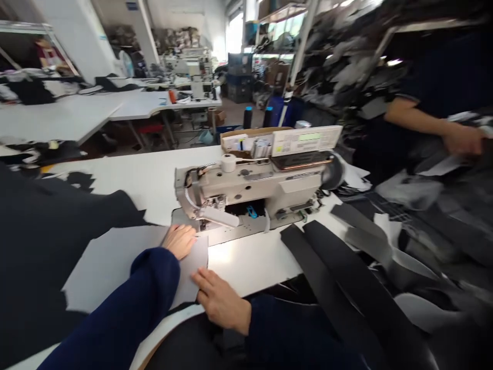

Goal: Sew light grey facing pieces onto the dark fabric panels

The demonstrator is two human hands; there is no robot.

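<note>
A light grey fabric panel (111,257) lies on the white table in front of the sewing machine (246,187). My left hand (180,241) rests flat on the panel close to the needle area, fingers stretched out and pointing at the machine. Near the panel's right edge is my right hand (221,300), its fingers extended over that edge and slightly apart. The machine's lamp arm (219,217) partly hides the needle and presser foot. Beneath the machine's arm lies a small blue item (251,211).
Dark fabric (46,246) is heaped at the left. Long black strips (346,277) hang over the table's right side. A phone (302,160) rests on the machine by its control panel (307,140). At the right, a co-worker's hand (462,140) is over more material.
</note>
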